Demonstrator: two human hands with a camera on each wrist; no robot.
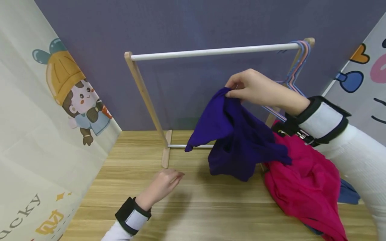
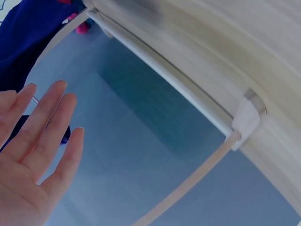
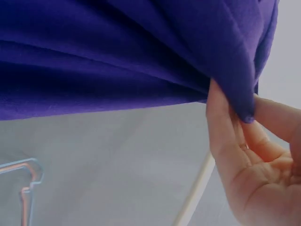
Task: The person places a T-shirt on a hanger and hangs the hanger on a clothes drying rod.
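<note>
A purple garment (image 1: 238,137) hangs in loose folds above the wooden table, pinched at its upper edge by my right hand (image 1: 253,87). In the right wrist view the thumb and fingers (image 3: 223,132) close on a gathered corner of the purple cloth (image 3: 141,61). My left hand (image 1: 163,185) hovers over the table to the lower left of the garment, holding nothing. Its fingers look straight and spread in the left wrist view (image 2: 51,127). What kind of garment it is cannot be made out from the folds.
A rack with a white top rail (image 1: 211,52) and wooden legs stands behind the hands. Several blue and pink hangers (image 1: 294,72) hang at its right end. A crimson garment (image 1: 304,187) lies heaped on the right, with blue cloth (image 1: 348,192) beneath. Walls close in the table (image 1: 126,194).
</note>
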